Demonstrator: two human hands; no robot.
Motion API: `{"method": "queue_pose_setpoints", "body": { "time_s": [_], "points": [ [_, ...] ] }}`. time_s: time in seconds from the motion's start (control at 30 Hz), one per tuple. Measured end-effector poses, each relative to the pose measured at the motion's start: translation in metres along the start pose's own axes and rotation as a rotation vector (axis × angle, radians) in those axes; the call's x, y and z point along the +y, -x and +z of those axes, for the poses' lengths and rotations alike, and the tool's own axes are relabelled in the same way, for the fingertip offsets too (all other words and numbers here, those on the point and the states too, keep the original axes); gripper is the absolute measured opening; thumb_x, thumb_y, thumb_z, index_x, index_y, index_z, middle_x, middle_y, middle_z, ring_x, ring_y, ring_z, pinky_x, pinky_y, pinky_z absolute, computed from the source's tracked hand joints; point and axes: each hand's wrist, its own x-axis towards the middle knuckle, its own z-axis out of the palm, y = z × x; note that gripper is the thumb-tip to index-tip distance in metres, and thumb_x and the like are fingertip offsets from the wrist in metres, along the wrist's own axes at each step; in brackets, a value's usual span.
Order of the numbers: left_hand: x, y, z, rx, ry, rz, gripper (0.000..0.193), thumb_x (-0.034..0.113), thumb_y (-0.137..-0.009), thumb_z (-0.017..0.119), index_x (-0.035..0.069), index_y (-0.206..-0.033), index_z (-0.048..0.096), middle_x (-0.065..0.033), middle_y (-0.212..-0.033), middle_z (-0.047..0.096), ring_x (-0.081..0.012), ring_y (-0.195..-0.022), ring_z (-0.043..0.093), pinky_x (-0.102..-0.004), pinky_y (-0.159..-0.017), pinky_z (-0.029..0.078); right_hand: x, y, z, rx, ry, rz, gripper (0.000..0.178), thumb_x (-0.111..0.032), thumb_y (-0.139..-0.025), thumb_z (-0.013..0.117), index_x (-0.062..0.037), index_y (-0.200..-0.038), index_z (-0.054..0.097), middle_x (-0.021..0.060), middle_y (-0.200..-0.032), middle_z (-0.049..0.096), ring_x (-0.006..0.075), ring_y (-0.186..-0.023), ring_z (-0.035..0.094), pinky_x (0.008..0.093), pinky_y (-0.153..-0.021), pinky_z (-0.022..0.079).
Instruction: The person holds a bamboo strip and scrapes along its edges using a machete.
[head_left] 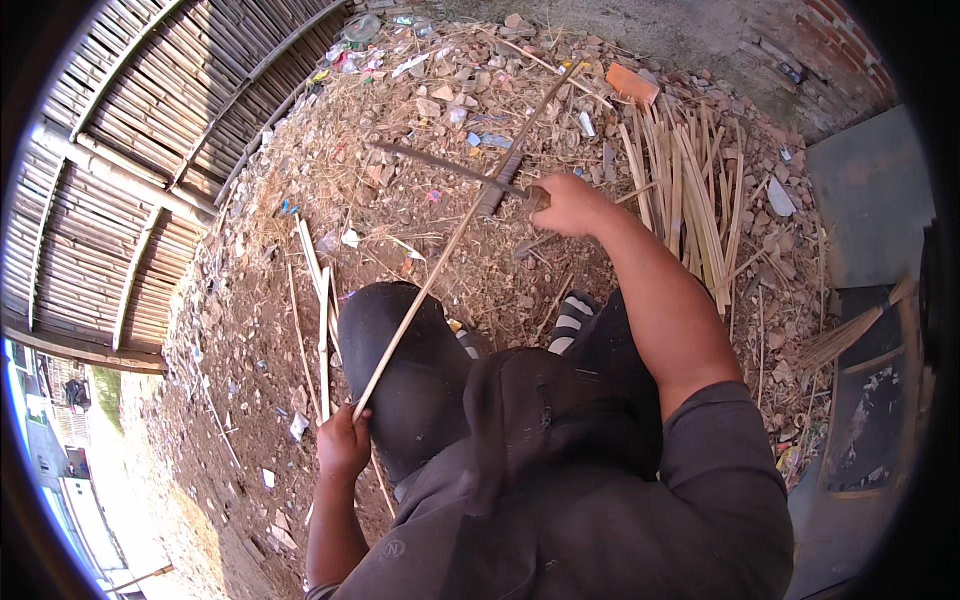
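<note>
My left hand (343,446) is closed round the near end of a long, thin bamboo strip (428,277). From my left knee, the strip slants up and away to the right, its far end beyond the knife. My right hand (570,206) grips the handle of a long-bladed knife (432,164), which points left. The blade crosses the strip; whether its edge touches the strip I cannot tell. Under this crossing lies a short, dark, ridged piece (503,183) on the ground, partly covered.
Split bamboo strips (690,190) lie piled at the right, with several more strips (324,320) beside my left knee. Rubble and litter cover the ground. A bamboo wall (150,130) stands left, a plastered wall (690,45) at the back, and a grey panel (870,200) at the right.
</note>
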Motion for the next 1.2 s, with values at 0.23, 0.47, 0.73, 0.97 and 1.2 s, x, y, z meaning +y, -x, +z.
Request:
{"method": "queue_pose_setpoints", "body": {
  "time_s": [0.23,0.47,0.73,0.97,1.2],
  "points": [
    [-0.005,-0.011,-0.007,-0.102,0.056,-0.067,0.027,0.025,-0.097,0.06,0.002,-0.085,0.056,-0.0263,-0.072,0.063,-0.0502,-0.074,0.062,-0.057,-0.064,0.047,-0.044,0.006,-0.013,0.054,-0.025,0.089,0.025,-0.021,-0.075,0.067,-0.0067,-0.096,0.07,0.0183,-0.089,0.07,0.0367,-0.092,0.069,0.0466,-0.077,0.055],
    [0.002,-0.012,-0.008,0.02,0.011,-0.036,0.024,0.022,-0.096,0.061,0.002,-0.082,0.057,-0.0252,-0.07,0.062,-0.0488,-0.071,0.062,-0.056,-0.062,0.047,0.023,-0.009,-0.016,0.055,0.001,0.19,0.026,-0.021,-0.075,0.069,-0.0062,-0.096,0.069,0.0192,-0.093,0.07,0.0363,-0.089,0.068,0.0455,-0.076,0.055],
    [-0.023,0.007,0.001,0.015,0.031,-0.052,0.022,0.02,-0.095,0.061,0.003,-0.082,0.059,-0.0242,-0.07,0.063,-0.0487,-0.071,0.062,-0.0551,-0.061,0.047,-0.051,0.012,-0.018,0.017,0.148,-0.151,0.026,-0.02,-0.074,0.068,-0.0068,-0.097,0.068,0.0193,-0.084,0.068,0.0385,-0.086,0.068,0.0471,-0.076,0.055],
    [-0.033,0.005,-0.007,-0.028,0.014,-0.053,0.024,0.022,-0.095,0.062,0.003,-0.081,0.058,-0.0236,-0.067,0.06,-0.0484,-0.067,0.06,-0.055,-0.06,0.046,0.022,-0.009,-0.007,0.161,-0.16,0.185,0.019,-0.019,-0.073,0.068,-0.0036,-0.083,0.063,0.0169,-0.074,0.066,0.0338,-0.072,0.067,0.0449,-0.067,0.052],
    [-0.062,0.019,0.013,0.095,0.056,0.009,0.022,0.021,-0.094,0.063,0.003,-0.082,0.06,-0.0232,-0.068,0.061,-0.0467,-0.066,0.061,-0.0522,-0.058,0.047,0.006,0.003,-0.012,0.097,-0.006,-0.021,0.024,-0.019,-0.073,0.067,-0.0033,-0.092,0.067,0.0156,-0.076,0.066,0.0319,-0.071,0.066,0.0439,-0.068,0.051]
  ]
}}
